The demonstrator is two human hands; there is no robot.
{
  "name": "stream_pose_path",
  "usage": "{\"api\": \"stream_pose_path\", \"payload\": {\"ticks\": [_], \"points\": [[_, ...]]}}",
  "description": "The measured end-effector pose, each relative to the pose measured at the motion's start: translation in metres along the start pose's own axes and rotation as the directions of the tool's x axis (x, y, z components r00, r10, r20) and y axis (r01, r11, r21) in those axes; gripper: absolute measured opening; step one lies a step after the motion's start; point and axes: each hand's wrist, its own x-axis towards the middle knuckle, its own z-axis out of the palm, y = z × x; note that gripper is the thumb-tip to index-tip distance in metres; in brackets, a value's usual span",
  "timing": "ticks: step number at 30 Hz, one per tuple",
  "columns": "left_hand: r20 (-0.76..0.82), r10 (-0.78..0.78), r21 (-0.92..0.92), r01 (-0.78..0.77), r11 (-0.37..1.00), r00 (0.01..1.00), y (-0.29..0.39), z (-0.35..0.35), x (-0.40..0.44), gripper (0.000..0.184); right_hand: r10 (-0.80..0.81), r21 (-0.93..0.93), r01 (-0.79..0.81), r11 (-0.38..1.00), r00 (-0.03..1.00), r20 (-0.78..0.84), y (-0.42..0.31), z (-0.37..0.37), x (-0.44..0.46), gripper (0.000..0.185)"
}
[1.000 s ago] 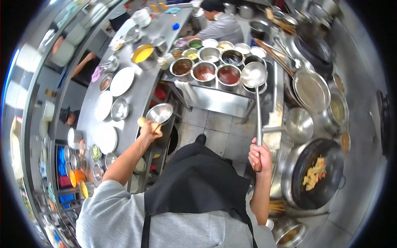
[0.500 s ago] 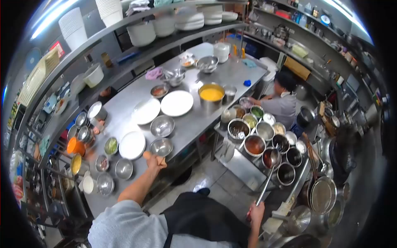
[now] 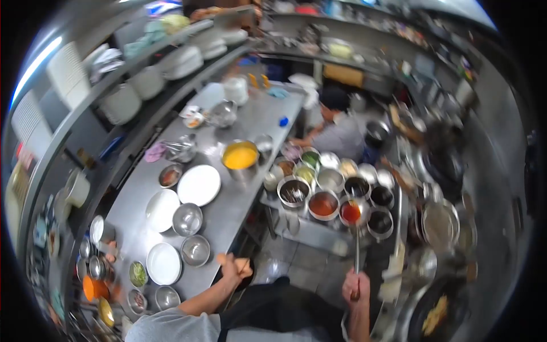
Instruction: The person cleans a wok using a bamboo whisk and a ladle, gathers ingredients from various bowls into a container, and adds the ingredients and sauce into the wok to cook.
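Note:
My right hand (image 3: 356, 286) is closed around the handle of a long metal ladle (image 3: 357, 251). The ladle's bowl, with bright red sauce (image 3: 350, 213) in it, is at a round pot among several sauce containers. Beside it stands a pot of orange-red sauce (image 3: 323, 205). Near the steel table's front edge, my left hand (image 3: 230, 268) is closed on a tan folded cloth (image 3: 243, 267). Just past that hand sits a metal bowl (image 3: 195, 251), with a second metal bowl (image 3: 187, 219) behind it.
White plates (image 3: 164, 263) and a pot of yellow liquid (image 3: 240, 155) stand on the steel table (image 3: 134, 208). A co-worker (image 3: 340, 132) is beyond the containers. At lower right is a dark wok with yellow food (image 3: 436, 315); strainers (image 3: 440, 225) lie behind it.
My view has swung right, bringing the wok's yellow food into sight. The ladle now points more straight ahead, and red sauce shows in its bowl. Both hands keep their holds.

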Motion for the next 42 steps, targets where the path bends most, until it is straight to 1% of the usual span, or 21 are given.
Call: {"api": "stream_pose_path", "payload": {"ticks": [1, 2, 3, 8, 15, 18, 20, 22, 24, 25, 28, 30, 31, 33, 34, 35, 37, 38, 39, 40, 42], "points": [[0.203, -0.146, 0.048, 0.139, 0.989, 0.968, 0.021, 0.018, -0.026, 0.047, -0.009, 0.015, 0.009, 1.000, 1.000, 0.011, 0.005, 0.011, -0.004, 0.017], [0.292, -0.224, 0.074, 0.211, 0.975, 0.930, 0.032, 0.036, -0.055, 0.053, 0.035, 0.060, -0.042, 0.997, 0.993, 0.111, 0.004, 0.006, -0.003, 0.019], [0.199, -0.193, 0.137, 0.168, 0.976, 0.961, 0.034, 0.056, -0.063, 0.049, -0.027, -0.004, 0.027, 1.000, 0.996, 0.084, 0.008, 0.024, -0.009, 0.020], [0.337, -0.383, 0.485, 0.190, 0.854, 0.860, 0.044, 0.091, -0.061, 0.036, -0.066, 0.047, 0.062, 0.997, 0.995, 0.081, 0.020, 0.044, -0.024, 0.018], [0.253, -0.468, 0.511, 0.294, 0.808, 0.846, 0.026, 0.110, -0.040, 0.034, -0.120, 0.132, 0.104, 0.986, 0.986, 0.116, 0.030, 0.055, -0.035, 0.020], [0.217, -0.506, 0.593, 0.299, 0.748, 0.835, 0.034, 0.133, -0.083, 0.032, -0.133, 0.199, 0.103, 0.975, 0.980, 0.144, 0.034, 0.058, -0.043, 0.021], [0.323, -0.514, 0.543, 0.290, 0.788, 0.795, 0.036, 0.152, -0.125, 0.029, -0.152, 0.276, 0.098, 0.956, 0.971, 0.183, 0.038, 0.059, -0.049, 0.024], [0.573, -0.409, 0.573, 0.009, 0.820, 0.710, 0.040, 0.172, -0.188, 0.035, -0.206, 0.352, 0.124, 0.928, 0.957, 0.206, 0.047, 0.065, -0.059, 0.027], [0.769, -0.341, 0.532, -0.246, 0.810, 0.540, 0.030, 0.194, -0.242, 0.045, -0.253, 0.430, 0.141, 0.892, 0.943, 0.217, 0.057, 0.065, -0.075, 0.029], [0.773, -0.403, 0.564, -0.240, 0.790, 0.489, 0.013, 0.201, -0.250, 0.045, -0.292, 0.466, 0.144, 0.873, 0.920, 0.262, 0.063, 0.064, -0.084, 0.033], [0.886, -0.386, 0.463, -0.520, 0.718, 0.257, -0.030, 0.211, -0.252, 0.051, -0.442, 0.537, 0.242, 0.808, 0.851, 0.283, 0.083, 0.067, -0.117, 0.026], [0.847, -0.461, 0.531, -0.420, 0.736, 0.263, -0.021, 0.215, -0.286, 0.052, -0.548, 0.545, 0.362, 0.756, 0.805, 0.225, 0.091, 0.078, -0.149, 0.020], [0.834, -0.509, 0.549, -0.417, 0.724, 0.213, -0.017, 0.219, -0.294, 0.053, -0.597, 0.553, 0.411, 0.724, 0.775, 0.207, 0.093, 0.080, -0.165, 0.019], [0.727, -0.634, 0.686, -0.308, 0.659, 0.264, -0.002, 0.230, -0.323, 0.054, -0.694, 0.573, 0.511, 0.641, 0.704, 0.149, 0.091, 0.074, -0.197, 0.020], [0.739, -0.615, 0.673, -0.337, 0.658, 0.274, 0.001, 0.235, -0.339, 0.052, -0.737, 0.560, 0.566, 0.605, 0.664, 0.125, 0.087, 0.069, -0.214, 0.021], [0.747, -0.605, 0.663, -0.362, 0.655, 0.274, 0.005, 0.241, -0.355, 0.050, -0.775, 0.513, 0.627, 0.586, 0.619, 0.128, 0.080, 0.060, -0.231, 0.022], [0.787, -0.551, 0.616, -0.412, 0.672, 0.277, 0.008, 0.249, -0.376, 0.046, -0.822, 0.339, 0.786, 0.517, 0.567, -0.060, 0.059, 0.044, -0.266, 0.021], [0.795, -0.529, 0.606, -0.430, 0.669, 0.297, 0.009, 0.251, -0.383, 0.045, -0.835, 0.194, 0.845, 0.497, 0.527, -0.159, 0.043, 0.033, -0.279, 0.020], [0.805, -0.502, 0.593, -0.450, 0.668, 0.316, 0.008, 0.252, -0.388, 0.044, -0.811, -0.154, 0.829, 0.537, 0.457, -0.364, 0.025, 0.022, -0.288, 0.021], [0.834, -0.469, 0.552, -0.448, 0.703, 0.290, 0.004, 0.254, -0.393, 0.045, -0.793, -0.464, 0.676, 0.572, 0.311, -0.524, 0.005, 0.007, -0.296, 0.022], [0.850, -0.445, 0.527, -0.465, 0.711, 0.281, -0.005, 0.258, -0.402, 0.046, -0.861, -0.824, 0.256, 0.505, 0.090, -0.500, -0.027, -0.070, -0.312, 0.033]]}}
